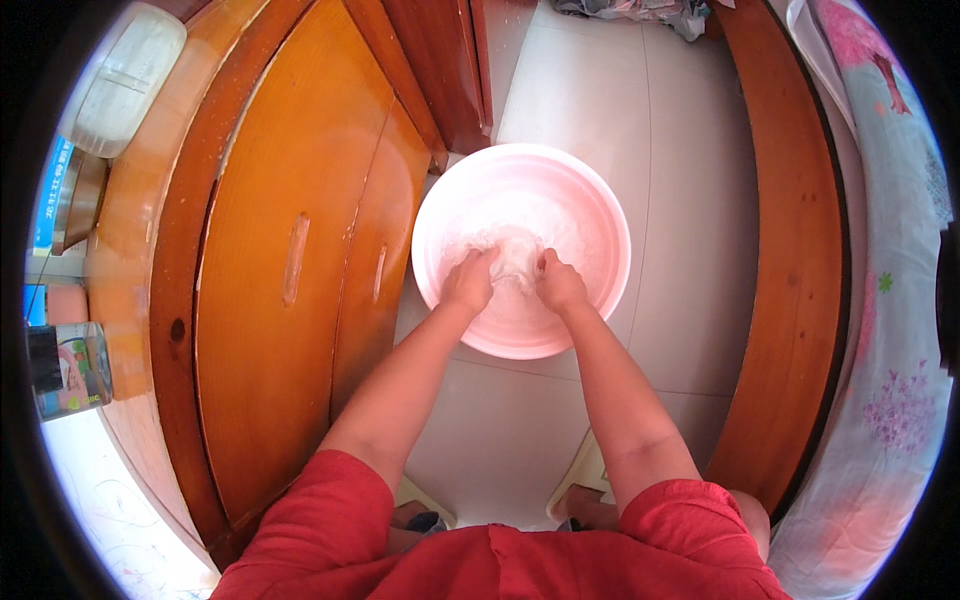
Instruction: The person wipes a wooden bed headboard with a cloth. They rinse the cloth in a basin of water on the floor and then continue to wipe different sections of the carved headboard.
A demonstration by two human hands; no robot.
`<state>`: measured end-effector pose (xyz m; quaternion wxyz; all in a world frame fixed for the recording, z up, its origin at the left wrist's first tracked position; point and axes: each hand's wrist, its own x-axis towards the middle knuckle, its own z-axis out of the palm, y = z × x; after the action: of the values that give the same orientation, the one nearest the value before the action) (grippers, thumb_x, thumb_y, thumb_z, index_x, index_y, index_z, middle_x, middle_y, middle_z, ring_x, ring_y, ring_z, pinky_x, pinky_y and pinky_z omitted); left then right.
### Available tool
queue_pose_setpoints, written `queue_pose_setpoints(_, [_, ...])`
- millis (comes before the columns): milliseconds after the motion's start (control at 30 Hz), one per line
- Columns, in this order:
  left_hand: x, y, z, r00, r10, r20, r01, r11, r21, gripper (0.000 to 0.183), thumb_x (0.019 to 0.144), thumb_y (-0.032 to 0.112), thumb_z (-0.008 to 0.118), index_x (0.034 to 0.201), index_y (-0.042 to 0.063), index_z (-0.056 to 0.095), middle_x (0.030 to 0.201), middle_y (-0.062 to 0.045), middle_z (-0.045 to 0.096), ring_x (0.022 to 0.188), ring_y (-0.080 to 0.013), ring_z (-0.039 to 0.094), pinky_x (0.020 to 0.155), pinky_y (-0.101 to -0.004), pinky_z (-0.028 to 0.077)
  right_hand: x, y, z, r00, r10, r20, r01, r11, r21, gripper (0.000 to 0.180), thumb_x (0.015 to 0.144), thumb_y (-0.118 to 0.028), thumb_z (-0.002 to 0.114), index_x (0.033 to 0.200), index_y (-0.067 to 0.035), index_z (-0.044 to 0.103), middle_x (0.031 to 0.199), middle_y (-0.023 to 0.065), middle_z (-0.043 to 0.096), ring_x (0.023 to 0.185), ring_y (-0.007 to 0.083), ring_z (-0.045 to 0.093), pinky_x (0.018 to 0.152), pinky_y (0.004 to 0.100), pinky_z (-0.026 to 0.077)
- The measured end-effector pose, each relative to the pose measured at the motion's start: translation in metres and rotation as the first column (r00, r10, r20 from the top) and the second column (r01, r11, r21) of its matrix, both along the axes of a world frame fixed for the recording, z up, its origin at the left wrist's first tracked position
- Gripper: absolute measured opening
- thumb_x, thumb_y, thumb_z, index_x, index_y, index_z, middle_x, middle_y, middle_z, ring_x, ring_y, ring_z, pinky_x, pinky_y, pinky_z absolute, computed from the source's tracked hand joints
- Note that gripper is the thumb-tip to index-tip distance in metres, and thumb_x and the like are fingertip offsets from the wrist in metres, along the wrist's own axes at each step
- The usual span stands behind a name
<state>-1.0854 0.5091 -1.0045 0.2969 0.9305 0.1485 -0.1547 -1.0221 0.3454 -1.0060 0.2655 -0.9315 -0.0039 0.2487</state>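
Note:
A round pink plastic basin with a pale rim stands on the tiled floor before me and holds water. Both my hands are over its near half, at the water. My left hand is curled, its fingertips at a whitish, see-through patch that may be a thin wet cloth or stirred water. Facing it across that patch, my right hand is curled with thumb and fingers close together. Glare and splashing blur what lies between the hands, so a firm hold on anything cannot be made out.
Wooden drawers with recessed pulls rise close on the left; a clear plastic container and boxes stand on top. On the right runs a wooden bed frame beside a floral bedsheet. A plastic bag lies at the far end.

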Motion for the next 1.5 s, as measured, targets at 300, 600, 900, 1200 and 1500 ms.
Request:
queue_pose_setpoints(300, [0.021, 0.041, 0.018, 0.941, 0.269, -0.208, -0.305, 0.938, -0.166, 0.047, 0.069, 0.006, 0.071, 0.116, 0.007, 0.066, 0.114, -0.018, 0.065, 0.110, -0.0317, 0.061, 0.096, -0.0334, 0.046, 0.040, -0.020, 0.016, 1.000, 0.006, -0.006, -0.006, 0.997, -0.073, 0.015, 0.079, -0.005, 0.055, 0.088, 0.000, 0.065, 0.092, 0.0235, 0.068, 0.080, 0.0340, 0.068, 0.072, 0.0420, 0.055])
queue_pose_setpoints(600, [0.019, 0.041, 0.047, 0.843, 0.378, -0.383, -0.538, 0.604, -0.588, 0.054, 0.074, 0.014, 0.074, 0.126, 0.011, 0.060, 0.098, -0.002, 0.067, 0.082, -0.0121, 0.056, 0.070, -0.0256, 0.038, 0.054, -0.031, 0.053, 0.923, -0.249, -0.293, 0.349, 0.864, 0.364, 0.025, 0.075, 0.000, 0.060, 0.100, 0.004, 0.066, 0.083, 0.0133, 0.067, 0.067, 0.0210, 0.065, 0.052, 0.0334, 0.054])
queue_pose_setpoints(900, [0.041, 0.002, 0.080, 0.914, 0.402, -0.060, -0.279, 0.513, -0.812, 0.034, 0.089, 0.021, 0.068, 0.118, 0.003, 0.063, 0.093, -0.002, 0.065, 0.076, -0.0087, 0.059, 0.064, -0.0240, 0.046, 0.035, 0.023, 0.114, 0.923, 0.093, -0.374, 0.240, 0.620, 0.747, 0.067, 0.084, -0.006, 0.052, 0.146, 0.000, 0.026, 0.102, 0.0192, 0.063, 0.080, 0.0201, 0.064, 0.066, 0.0286, 0.053])
queue_pose_setpoints(1200, [0.030, -0.006, 0.075, 0.876, 0.465, 0.129, -0.069, 0.385, -0.920, 0.029, 0.085, -0.004, 0.060, 0.113, 0.001, 0.058, 0.100, -0.007, 0.065, 0.085, -0.0113, 0.062, 0.073, -0.0252, 0.051, 0.023, 0.027, 0.048, 0.781, -0.229, -0.581, 0.624, 0.336, 0.706, 0.038, 0.094, -0.038, 0.052, 0.123, -0.013, 0.056, 0.113, 0.0066, 0.062, 0.100, 0.0237, 0.061, 0.086, 0.0448, 0.047])
queue_pose_setpoints(1500, [0.013, -0.026, 0.067, 0.748, 0.486, 0.452, -0.181, 0.805, -0.565, 0.031, 0.072, -0.014, 0.058, 0.086, 0.010, 0.072, 0.076, -0.005, 0.055, 0.079, -0.0223, 0.066, 0.073, -0.0302, 0.054, 0.001, 0.044, 0.049, 0.672, 0.316, -0.670, 0.736, -0.392, 0.553, 0.057, 0.096, -0.048, 0.049, 0.135, -0.006, 0.048, 0.128, 0.0125, 0.054, 0.111, 0.0300, 0.056, 0.095, 0.0503, 0.044])
